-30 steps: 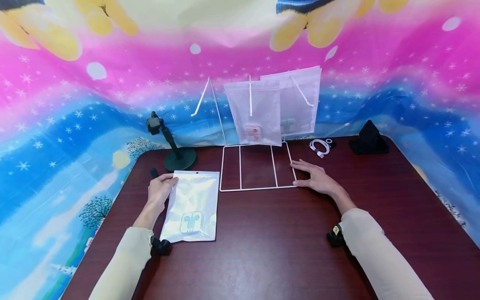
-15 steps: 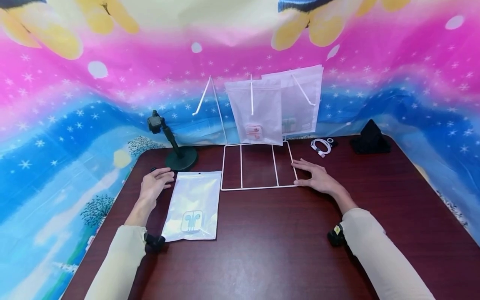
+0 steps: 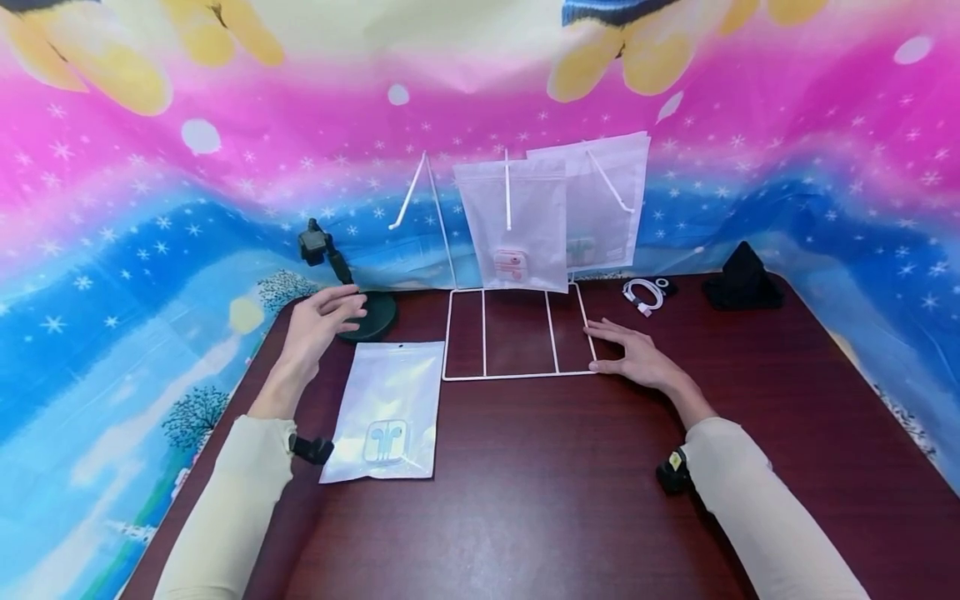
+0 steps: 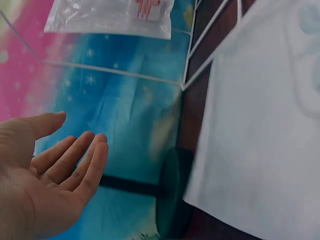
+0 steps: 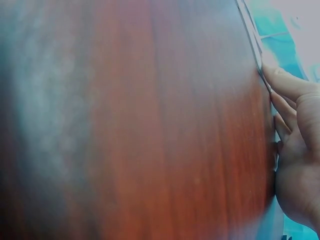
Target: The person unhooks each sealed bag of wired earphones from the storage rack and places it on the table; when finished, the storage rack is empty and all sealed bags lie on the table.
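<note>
My left hand (image 3: 318,325) is raised in front of a dark stand (image 3: 372,318), fingers loosely bent and holding nothing. In the left wrist view its palm and spread thumb show. Below it on the table lies a white pouch (image 3: 386,375) with an earphone picture at its lower end. My right hand (image 3: 633,357) rests at the right side of a white wire rack (image 3: 517,376), fingers and thumb fairly straight and touching the base wire. From the rack's prongs hang a front pouch (image 3: 513,208) with a red earphone picture and another pouch (image 3: 607,192) behind at right.
The rack's left prong (image 3: 408,192) bears no pouch. A coiled white cable (image 3: 643,295) lies behind my right hand, with a black pyramid-shaped object (image 3: 742,279) further right. A patterned cloth (image 3: 465,67) hangs behind the dark wooden table (image 3: 510,500).
My left hand has let go of the white pouch's upper left edge, moved left, then risen and gone forward toward the stand. The right hand stays at the rack.
</note>
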`<state>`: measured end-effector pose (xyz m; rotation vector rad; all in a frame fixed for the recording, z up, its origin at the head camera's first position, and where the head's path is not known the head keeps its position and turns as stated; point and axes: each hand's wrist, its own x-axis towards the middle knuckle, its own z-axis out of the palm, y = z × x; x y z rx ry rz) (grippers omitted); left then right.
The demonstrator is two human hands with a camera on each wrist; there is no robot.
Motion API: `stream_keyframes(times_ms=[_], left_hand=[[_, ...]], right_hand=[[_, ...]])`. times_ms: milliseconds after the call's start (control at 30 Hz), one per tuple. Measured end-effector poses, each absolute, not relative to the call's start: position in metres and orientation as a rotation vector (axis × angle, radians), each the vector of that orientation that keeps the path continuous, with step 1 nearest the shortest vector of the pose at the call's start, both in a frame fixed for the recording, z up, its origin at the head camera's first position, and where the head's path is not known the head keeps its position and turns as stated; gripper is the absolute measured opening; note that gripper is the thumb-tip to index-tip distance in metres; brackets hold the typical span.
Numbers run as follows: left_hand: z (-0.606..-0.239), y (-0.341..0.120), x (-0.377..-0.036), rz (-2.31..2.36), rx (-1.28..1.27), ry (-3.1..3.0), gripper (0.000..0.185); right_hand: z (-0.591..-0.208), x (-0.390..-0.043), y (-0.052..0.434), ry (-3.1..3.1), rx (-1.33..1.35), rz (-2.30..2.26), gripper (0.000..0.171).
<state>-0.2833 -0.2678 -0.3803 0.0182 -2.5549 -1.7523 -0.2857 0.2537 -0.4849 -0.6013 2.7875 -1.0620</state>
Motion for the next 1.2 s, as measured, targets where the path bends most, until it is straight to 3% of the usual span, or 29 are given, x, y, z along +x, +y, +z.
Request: stream_keyframes(times_ms=[567, 1200], left_hand=[[-0.33, -0.165, -0.316, -1.716, -0.389, -2.526, 0.047], [-0.31, -0.106, -0.365, -1.901, -0.302, -2.194, 0.053]], right_hand=[[-0.488, -0.285, 0.256, 2.784, -0.589, -1.078, 0.072], [-0.487, -0.288, 0.255, 2.784, -0.591, -1.077, 0.073]])
